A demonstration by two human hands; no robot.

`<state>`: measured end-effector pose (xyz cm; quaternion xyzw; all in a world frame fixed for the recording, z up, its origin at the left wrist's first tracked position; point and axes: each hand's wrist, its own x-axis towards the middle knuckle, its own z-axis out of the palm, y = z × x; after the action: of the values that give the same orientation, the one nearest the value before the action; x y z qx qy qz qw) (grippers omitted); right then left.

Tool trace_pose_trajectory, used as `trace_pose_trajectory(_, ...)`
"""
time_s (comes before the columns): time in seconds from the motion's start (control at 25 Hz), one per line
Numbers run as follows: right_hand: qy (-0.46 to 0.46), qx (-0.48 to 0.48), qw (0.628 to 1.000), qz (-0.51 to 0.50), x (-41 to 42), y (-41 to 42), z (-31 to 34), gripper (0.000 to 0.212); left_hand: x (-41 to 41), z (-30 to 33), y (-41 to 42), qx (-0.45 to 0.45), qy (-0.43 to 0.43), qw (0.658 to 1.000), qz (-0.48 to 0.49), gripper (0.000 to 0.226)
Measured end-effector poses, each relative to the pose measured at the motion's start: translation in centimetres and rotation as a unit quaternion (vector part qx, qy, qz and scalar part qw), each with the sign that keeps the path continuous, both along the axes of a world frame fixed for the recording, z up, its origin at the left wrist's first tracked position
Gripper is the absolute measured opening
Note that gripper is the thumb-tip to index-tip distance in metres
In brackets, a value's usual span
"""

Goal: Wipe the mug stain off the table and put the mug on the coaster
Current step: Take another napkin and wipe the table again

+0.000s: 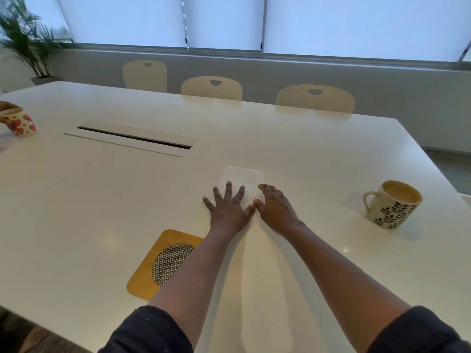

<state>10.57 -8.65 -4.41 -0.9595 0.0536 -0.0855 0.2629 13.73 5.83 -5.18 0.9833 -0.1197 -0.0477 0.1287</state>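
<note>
Resting at seven o'clock on the white table (pixel 76 200), the coaster (pixel 163 261) sits left of the flat, spread left hand (pixel 226 210) and loosely curved right hand (pixel 274 207), both touching the tissue (pixel 244 178), gripping nothing, the mug (pixel 392 205) at three o'clock.

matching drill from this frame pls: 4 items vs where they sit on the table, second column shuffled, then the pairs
Things:
1. leaf-pattern mug
2. coaster
3. paper napkin
4. heart-pattern mug

Places:
A. far left edge of the view
B. under the fingers of both hands, mid-table
C. right side of the table, clear of the hands
D. near edge, partly under the left forearm

Pairs: 1-C, 2-D, 3-B, 4-A
</note>
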Motion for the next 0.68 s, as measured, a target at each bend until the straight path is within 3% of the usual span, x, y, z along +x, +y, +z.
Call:
trace_pose_trajectory(0.36,0.002,-0.058,0.998,0.031,3.3,0.2,-0.1,0.060,0.8,-0.6,-0.3,-0.017,-0.050,0.998,-0.017,0.047)
trace_pose_trajectory(0.68,-0.005,0.019,1.000,-0.004,1.9,-1.7,1.8,0.045,-0.7,0.2,-0.7,-0.114,-0.088,0.989,-0.028,0.044)
